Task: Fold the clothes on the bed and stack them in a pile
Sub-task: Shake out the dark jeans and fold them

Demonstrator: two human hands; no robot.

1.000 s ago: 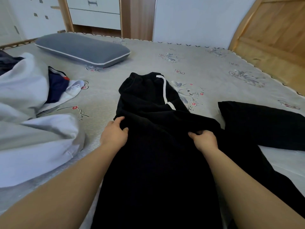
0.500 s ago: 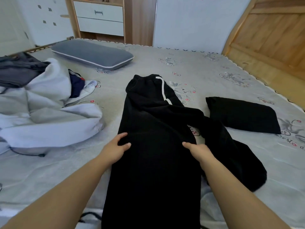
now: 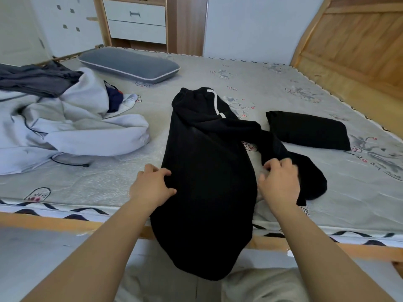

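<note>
Two hands work on one pair of black trousers (image 3: 207, 171) that lies along the bed (image 3: 283, 88), its lower end hanging over the near wooden edge. One folded black garment (image 3: 307, 132) lies just to the right, apart from the trousers. The left hand (image 3: 152, 186) pinches the left edge of the trousers, thumb and fingers curled on the cloth. The right hand (image 3: 280, 182) has its fingers curled around the other leg, which spreads out to the right. One white hoodie (image 3: 72, 131) lies crumpled at left, one grey pillow (image 3: 128, 64) behind it.
</note>
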